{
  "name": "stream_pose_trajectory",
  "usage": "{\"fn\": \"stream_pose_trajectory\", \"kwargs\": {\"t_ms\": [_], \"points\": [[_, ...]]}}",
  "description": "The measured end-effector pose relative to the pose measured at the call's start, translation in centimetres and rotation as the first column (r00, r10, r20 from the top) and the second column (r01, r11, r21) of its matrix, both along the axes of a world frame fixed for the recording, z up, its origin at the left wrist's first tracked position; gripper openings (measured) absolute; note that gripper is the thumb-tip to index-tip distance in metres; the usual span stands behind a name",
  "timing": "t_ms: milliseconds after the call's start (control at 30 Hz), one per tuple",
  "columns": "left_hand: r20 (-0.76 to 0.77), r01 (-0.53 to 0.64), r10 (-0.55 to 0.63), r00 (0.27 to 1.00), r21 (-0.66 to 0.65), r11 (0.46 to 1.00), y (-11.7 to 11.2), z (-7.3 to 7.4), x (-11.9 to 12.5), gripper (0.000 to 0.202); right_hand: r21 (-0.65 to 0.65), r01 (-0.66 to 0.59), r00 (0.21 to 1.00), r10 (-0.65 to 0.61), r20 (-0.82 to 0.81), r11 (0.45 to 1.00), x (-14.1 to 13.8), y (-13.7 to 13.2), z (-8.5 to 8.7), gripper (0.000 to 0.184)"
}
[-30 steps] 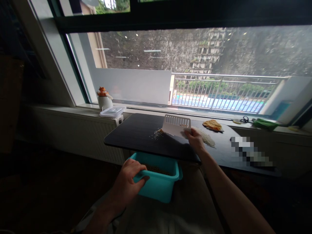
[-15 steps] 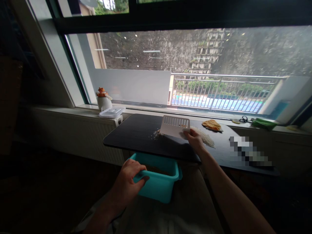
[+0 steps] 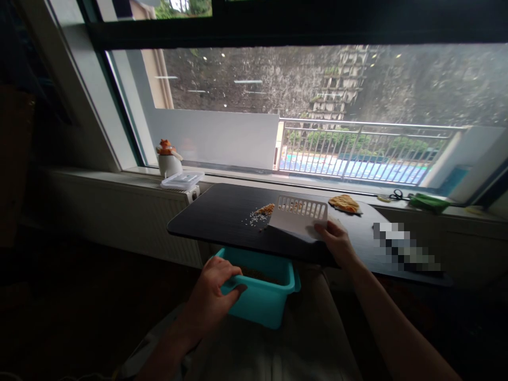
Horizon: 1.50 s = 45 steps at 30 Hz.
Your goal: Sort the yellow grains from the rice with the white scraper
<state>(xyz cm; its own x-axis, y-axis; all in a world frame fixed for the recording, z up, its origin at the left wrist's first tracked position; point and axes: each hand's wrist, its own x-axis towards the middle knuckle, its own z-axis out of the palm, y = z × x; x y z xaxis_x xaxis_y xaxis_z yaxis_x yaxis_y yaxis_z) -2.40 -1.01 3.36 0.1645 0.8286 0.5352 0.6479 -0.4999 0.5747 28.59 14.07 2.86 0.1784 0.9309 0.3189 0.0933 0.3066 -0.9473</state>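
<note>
My right hand (image 3: 336,239) grips a white slotted scoop (image 3: 299,216) that rests tilted on the dark tabletop (image 3: 222,219), near its front edge. A small pile of white and orange grains (image 3: 262,212) lies just left of the scoop. My left hand (image 3: 214,295) is closed on the rim of a teal plastic bin (image 3: 264,296) held below the table's front edge, over my lap. Brown grains show inside the bin.
An orange-yellow cloth (image 3: 344,203) lies at the table's back right. On the sill stand a white figurine with an orange top (image 3: 169,160) and a clear lidded box (image 3: 182,181); scissors (image 3: 392,196) and a green item (image 3: 431,201) lie far right. A blurred patch (image 3: 405,247) covers part of the table.
My right hand has drawn the scoop back toward the table's front edge and rightward; the white grain streak beside it is gone from view. The grain pile stays. The bin shifted slightly right.
</note>
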Motion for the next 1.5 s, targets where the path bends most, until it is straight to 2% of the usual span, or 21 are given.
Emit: {"fn": "stream_pose_trajectory", "kwargs": {"t_ms": [200,300,400,567,700,800,900,1033,1167,1500], "points": [[0.001,0.008,-0.008,1.0,-0.003,1.0,0.0,0.1,0.1,0.01,-0.01,-0.006,0.999,0.006,-0.038,1.0,-1.1,-1.2,0.2,0.05],[0.007,0.001,-0.001,1.0,-0.005,1.0,-0.1,0.0,0.3,0.011,-0.05,-0.057,0.998,0.057,-0.018,0.997,-1.6,-2.6,0.7,0.052],[0.018,0.001,-0.001,1.0,-0.01,1.0,-0.2,0.0,0.5,0.01,-0.056,-0.046,0.999,0.046,0.007,0.997,-1.1,-4.4,0.9,0.051],[0.026,0.013,-0.013,1.0,-0.018,1.0,-0.3,-0.1,0.7,0.008,-0.055,-0.002,0.999,0.004,0.043,0.999,0.1,-6.7,-0.2,0.052],[0.019,0.015,-0.014,1.0,-0.017,1.0,-0.2,-0.5,0.6,0.007,-0.044,-0.007,0.998,0.004,-0.055,0.999,0.2,-7.5,-0.7,0.042],[0.013,0.014,-0.014,1.0,0.004,1.0,-0.1,-0.8,0.6,0.009,0.029,0.115,0.984,-0.109,-0.141,0.993,0.1,-6.1,0.1,0.042],[0.01,0.014,-0.014,1.0,-0.001,1.0,-0.1,-0.7,0.6,0.01,0.083,0.187,0.972,-0.172,-0.16,0.979,0.0,-3.0,1.2,0.043],[0.012,0.009,-0.009,1.0,-0.014,1.0,-0.2,-0.4,0.4,0.01,0.094,0.175,0.985,-0.174,-0.015,0.98,-0.3,0.9,1.7,0.04],[0.008,0.016,-0.016,1.0,-0.007,1.0,-0.1,-0.7,0.4,0.01,0.116,0.155,0.979,-0.168,0.111,0.981,-0.7,2.7,1.1,0.033],[0.032,0.031,-0.03,0.999,-0.039,0.999,-0.1,-0.6,0.6,0.007,0.105,0.053,0.99,-0.066,0.128,0.993,-1.9,5.0,-0.5,0.038]]}}
